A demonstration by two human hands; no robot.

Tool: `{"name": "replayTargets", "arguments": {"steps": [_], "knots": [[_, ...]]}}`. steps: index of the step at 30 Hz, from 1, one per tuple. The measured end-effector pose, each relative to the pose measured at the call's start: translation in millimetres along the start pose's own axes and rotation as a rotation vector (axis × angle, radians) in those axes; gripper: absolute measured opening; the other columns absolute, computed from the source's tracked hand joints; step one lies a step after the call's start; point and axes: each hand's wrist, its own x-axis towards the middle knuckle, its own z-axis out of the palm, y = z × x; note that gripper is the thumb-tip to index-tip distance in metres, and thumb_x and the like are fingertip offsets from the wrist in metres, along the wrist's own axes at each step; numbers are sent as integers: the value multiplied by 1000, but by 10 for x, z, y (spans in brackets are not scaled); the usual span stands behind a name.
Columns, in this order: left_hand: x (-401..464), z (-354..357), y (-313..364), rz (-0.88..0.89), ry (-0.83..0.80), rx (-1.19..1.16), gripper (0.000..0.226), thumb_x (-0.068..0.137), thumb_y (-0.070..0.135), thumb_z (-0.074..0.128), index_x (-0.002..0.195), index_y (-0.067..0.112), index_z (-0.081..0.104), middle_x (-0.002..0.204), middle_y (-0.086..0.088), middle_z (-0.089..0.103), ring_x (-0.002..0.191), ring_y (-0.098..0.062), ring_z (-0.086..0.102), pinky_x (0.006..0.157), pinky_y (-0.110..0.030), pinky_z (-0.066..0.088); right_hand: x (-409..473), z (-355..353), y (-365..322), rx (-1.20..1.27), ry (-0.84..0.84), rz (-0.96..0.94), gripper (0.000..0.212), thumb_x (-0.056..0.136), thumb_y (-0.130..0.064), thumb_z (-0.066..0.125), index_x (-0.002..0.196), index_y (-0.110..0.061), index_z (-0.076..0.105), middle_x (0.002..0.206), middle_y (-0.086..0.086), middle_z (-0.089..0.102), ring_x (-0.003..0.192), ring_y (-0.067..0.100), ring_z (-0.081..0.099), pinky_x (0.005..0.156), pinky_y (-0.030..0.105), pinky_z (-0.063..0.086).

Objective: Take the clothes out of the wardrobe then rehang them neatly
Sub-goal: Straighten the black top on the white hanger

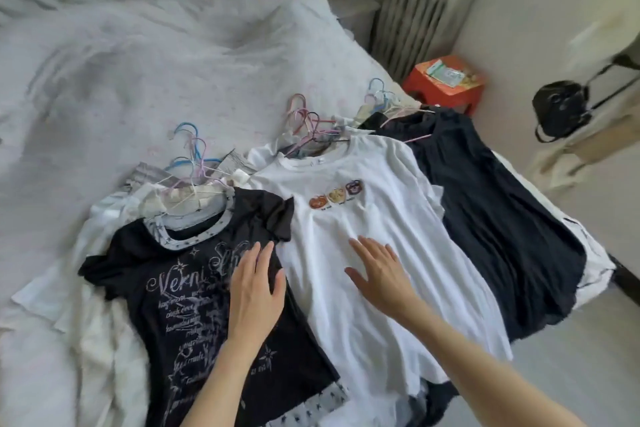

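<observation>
Both hands lie flat on shirts spread over a bed.

Head view: three piles of clothes on hangers lie side by side on the near part of the bed point(138, 55). The left hand point(257, 282), fingers straight and close together, rests on the right edge of the black shirt point(166, 288) topping the left pile. The right hand point(377, 270), fingers straight and slightly spread, presses on the white shirt point(391, 204) in the middle pile. A dark garment point(491, 218) tops the right pile. Hanger hooks point(304, 114) stick out at the far ends. Far right on the floor stands a red stool point(446, 83); a black bag point(561, 107) hangs near the wall.
</observation>
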Motion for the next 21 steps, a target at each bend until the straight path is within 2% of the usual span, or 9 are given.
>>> {"name": "replayTargets", "arguments": {"steps": [2,4,6,7,9,11,16,19,21], "knots": [[-200,176,374,105,-73,28,49,93,35,40,134,9,47,137,-16,46,128,-33,42,102,-44,36,-500,-148,271,-9,96,41,55,93,-45,41,139,-15,41,141,8,46,132,25,41,108,47,29],[-425,300,694,167,-139,18,54,89,39,38,135,12,47,139,-15,45,130,-33,39,105,-43,31,-930,-197,517,-22,124,125,57,91,-52,32,134,-17,47,134,7,53,124,26,50,102,49,38],[-615,474,1229,246,-250,13,63,87,50,29,140,17,39,146,-9,36,139,-27,26,112,-38,15,-1556,-347,908,42,211,276,60,91,-56,30,135,-18,46,137,6,50,127,25,47,105,46,33],[-595,462,1263,215,-278,1,72,83,57,19,142,20,34,150,-7,30,141,-24,19,113,-36,12,-1599,-377,962,74,253,301,58,92,-54,35,138,-19,42,142,5,45,132,23,41,109,43,27],[-593,545,1708,321,-318,5,83,74,63,7,144,23,29,153,-3,23,142,-21,12,114,-34,10,-2053,-571,1272,113,347,432,57,93,-45,46,143,-20,34,149,2,33,140,20,27,114,38,13],[-634,660,2241,438,-315,28,80,76,60,10,142,21,35,151,-4,27,142,-22,15,114,-37,12,-2558,-797,1591,120,448,537,58,92,-39,52,143,-19,33,149,3,32,140,21,25,114,38,12],[-1018,1081,3431,818,-314,91,56,85,42,33,128,14,54,134,-14,51,128,-37,42,101,-55,36,-3732,-1029,2148,59,609,721,56,85,-30,66,135,-11,47,138,13,47,130,33,42,106,51,25],[-1394,1371,4063,964,-369,77,55,86,42,34,125,13,57,132,-14,53,126,-38,44,98,-57,37,-4422,-1078,2384,82,666,898,58,88,-36,60,139,-13,42,145,9,40,136,27,34,111,48,19],[-1676,1570,4450,1049,-410,53,55,85,43,34,125,12,58,132,-14,53,126,-37,45,98,-55,36,-4858,-1069,2496,138,704,1027,66,88,-53,46,142,-17,35,149,5,32,140,22,26,114,43,11]]}}
